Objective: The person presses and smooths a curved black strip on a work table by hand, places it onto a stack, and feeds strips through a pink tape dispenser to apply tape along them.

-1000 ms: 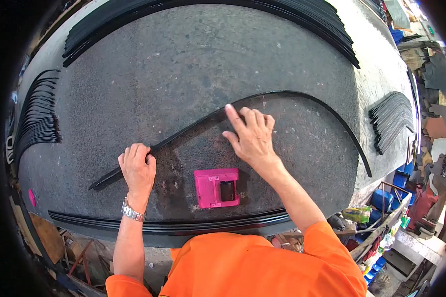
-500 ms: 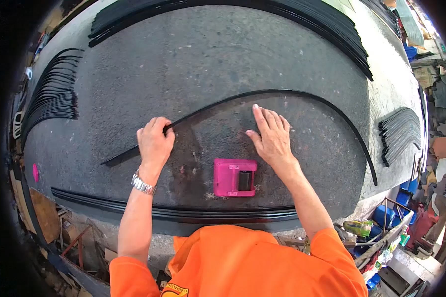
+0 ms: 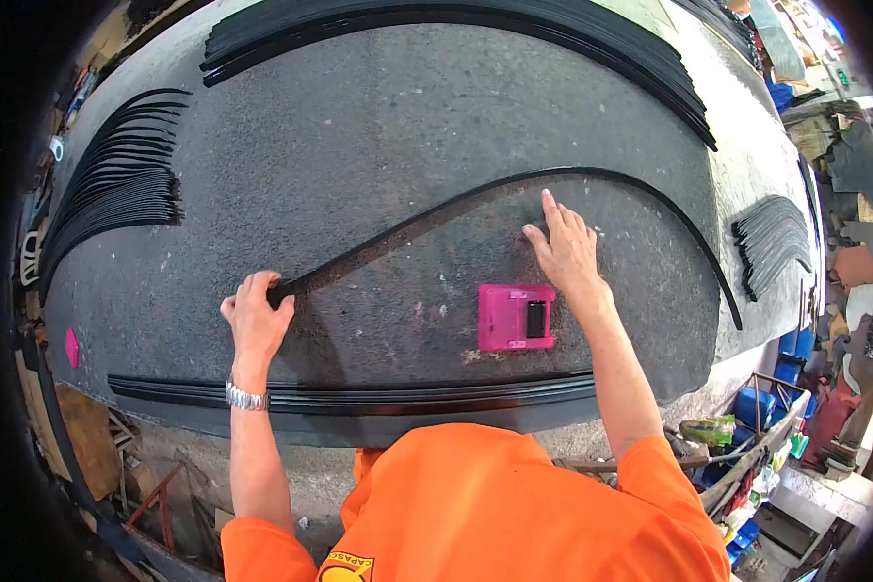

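Observation:
A long, thin black strip arcs over the dark tabletop, its right end curving down near the table's right side. My left hand, with a metal watch at the wrist, has its fingers closed around the strip's left end. My right hand is open above the tabletop, thumb and fingers apart, just below the top of the arc and apart from the strip. Between my arms sits a pink box with a black roller set in its right side.
Several black strips lie along the near edge. A thick stack of strips spans the far edge. More strips lie in bundles at the left and right. A pink piece rests at the left edge. Cluttered shelving with blue containers stands lower right.
My left hand has moved left and toward me, to the strip's left end. My right hand has shifted right and slightly away from me. The view has tilted slightly.

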Demonstrator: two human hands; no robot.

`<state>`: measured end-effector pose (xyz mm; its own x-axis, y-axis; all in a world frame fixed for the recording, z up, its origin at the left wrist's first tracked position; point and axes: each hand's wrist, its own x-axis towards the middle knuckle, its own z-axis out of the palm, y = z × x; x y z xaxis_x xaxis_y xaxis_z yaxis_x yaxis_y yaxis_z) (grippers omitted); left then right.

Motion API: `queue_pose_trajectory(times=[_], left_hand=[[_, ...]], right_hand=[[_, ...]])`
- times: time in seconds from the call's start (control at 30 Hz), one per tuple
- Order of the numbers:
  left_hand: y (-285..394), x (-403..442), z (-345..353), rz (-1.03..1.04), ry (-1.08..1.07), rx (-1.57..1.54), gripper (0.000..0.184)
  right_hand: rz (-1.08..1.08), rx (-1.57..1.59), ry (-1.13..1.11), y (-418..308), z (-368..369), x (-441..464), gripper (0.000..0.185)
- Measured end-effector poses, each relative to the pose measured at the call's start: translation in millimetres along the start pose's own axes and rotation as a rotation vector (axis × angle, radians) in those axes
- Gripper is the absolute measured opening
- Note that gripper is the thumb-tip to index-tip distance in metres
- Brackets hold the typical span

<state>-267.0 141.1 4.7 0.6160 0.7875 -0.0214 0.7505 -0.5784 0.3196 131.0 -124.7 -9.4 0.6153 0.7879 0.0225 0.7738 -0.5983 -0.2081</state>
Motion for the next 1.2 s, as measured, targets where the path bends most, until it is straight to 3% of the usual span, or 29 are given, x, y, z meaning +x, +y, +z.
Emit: queue_pose_trajectory(times=[0.2, 0.37, 0.57, 0.97, 1.2], left_hand=[[-39.3, -14.1, 7.7, 0.156, 0.098, -0.072, 0.023], [-39.4, -11.5, 18.2, 0.096, 0.288, -0.066, 0.016], [-51.0, -2.7, 18.8, 0.129, 0.204, -0.146, 0.014], [-47.6, -2.0, 14.6, 0.23, 0.205, -0.09, 0.017], [-45.9, -4.1, 15.8, 0.206, 0.192, -0.083, 0.019]], right_hand=[[0.068, 0.001, 0.001, -35.9, 2.3, 6.6, 0.071], [0.062, 0.044, -0.015, -85.8, 4.7, -3.3, 0.076], [0.0, -0.036, 0.096, -114.3, 33.1, -3.3, 0.084], [0.076, -0.049, 0.033, -116.0, 34.9, 14.3, 0.083], [-0.108, -0.095, 0.072, -130.7, 27.1, 8.9, 0.079]])
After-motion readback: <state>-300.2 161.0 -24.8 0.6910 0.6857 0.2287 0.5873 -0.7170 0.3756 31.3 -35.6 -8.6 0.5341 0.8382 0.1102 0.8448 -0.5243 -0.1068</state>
